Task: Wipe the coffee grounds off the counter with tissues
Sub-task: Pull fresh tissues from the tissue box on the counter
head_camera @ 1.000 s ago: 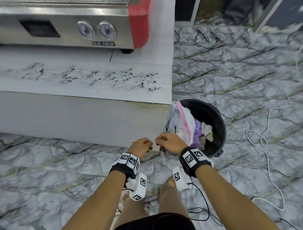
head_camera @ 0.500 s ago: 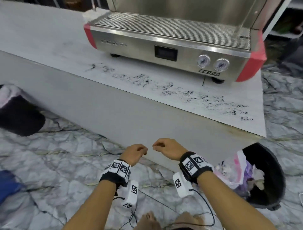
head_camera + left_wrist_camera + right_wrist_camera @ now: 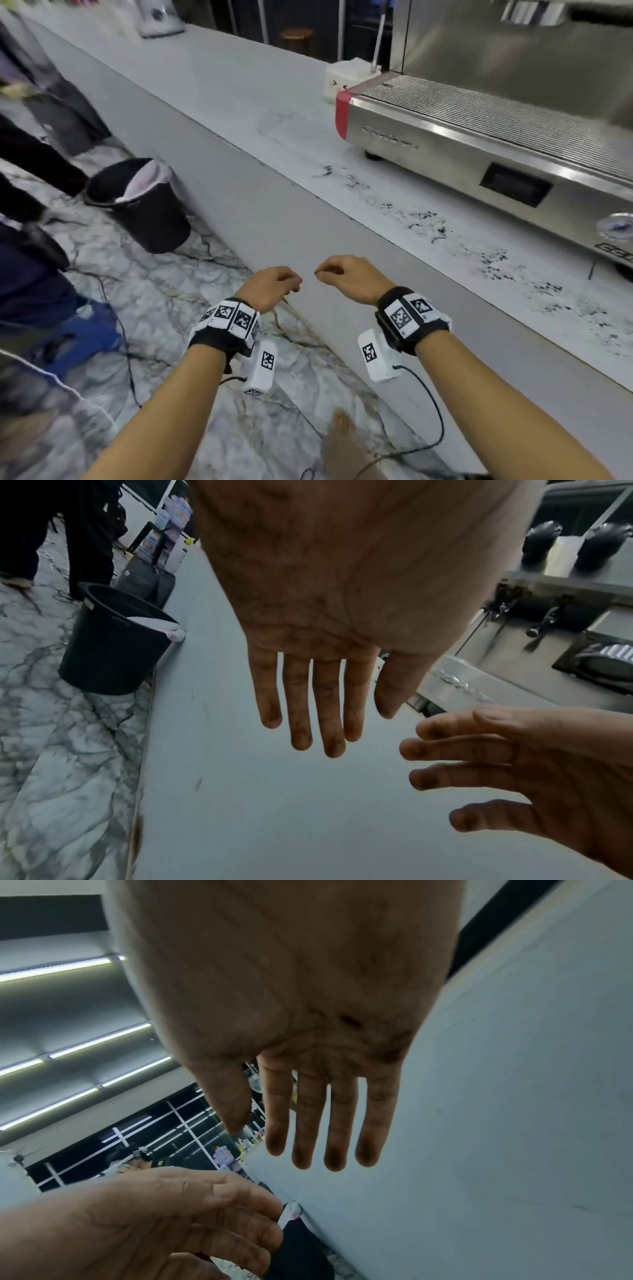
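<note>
Both hands hang empty in front of the counter's side, the left hand [image 3: 270, 286] and right hand [image 3: 349, 277] near each other with fingers relaxed (palms smudged dark). Coffee grounds [image 3: 428, 222] lie scattered along the counter [image 3: 239, 92] before the coffee machine [image 3: 479, 137]. A black bin [image 3: 144, 209] stands on the floor to the left.

The head view looks down over both forearms at the long pale grey counter [image 3: 239, 85]. Each wrist view looks close along its palm, sharing the round black plastic bin [image 3: 113, 639] at 10 o'clock.
</note>
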The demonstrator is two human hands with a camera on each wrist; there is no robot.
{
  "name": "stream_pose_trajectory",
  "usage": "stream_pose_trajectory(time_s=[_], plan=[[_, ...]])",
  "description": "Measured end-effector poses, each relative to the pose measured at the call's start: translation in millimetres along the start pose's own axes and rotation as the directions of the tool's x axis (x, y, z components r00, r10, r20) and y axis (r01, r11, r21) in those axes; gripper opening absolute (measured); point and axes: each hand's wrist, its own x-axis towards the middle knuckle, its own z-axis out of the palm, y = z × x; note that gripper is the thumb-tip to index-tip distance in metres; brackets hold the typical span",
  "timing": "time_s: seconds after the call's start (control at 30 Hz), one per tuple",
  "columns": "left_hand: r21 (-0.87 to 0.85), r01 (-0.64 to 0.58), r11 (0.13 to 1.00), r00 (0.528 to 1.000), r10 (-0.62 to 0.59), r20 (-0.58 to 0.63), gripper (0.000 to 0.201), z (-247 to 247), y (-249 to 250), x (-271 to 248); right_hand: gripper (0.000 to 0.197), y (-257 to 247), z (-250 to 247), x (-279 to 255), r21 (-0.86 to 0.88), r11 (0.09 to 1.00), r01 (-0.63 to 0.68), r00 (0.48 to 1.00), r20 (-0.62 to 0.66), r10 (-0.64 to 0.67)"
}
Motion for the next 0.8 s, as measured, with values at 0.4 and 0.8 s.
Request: stream_pose_trajectory(time_s=[0.4,0.8], plan=[[0.084,-0.089,0.992,0.992,0.096,-0.086,0.014,-122.4,19.4,105.0,0.021,-63.5,-46.4,145.7,0.036,0.989,0.144,0.987,-0.073,-0.142],[0.16,-0.2,0.967,0.975,0.213,-0.068,0.021,-223.3,57.9,225.3,0.019,-94.1,-103.0,265.3,0.082,0.992,0.1,0.977,-0.197,-0.082]])
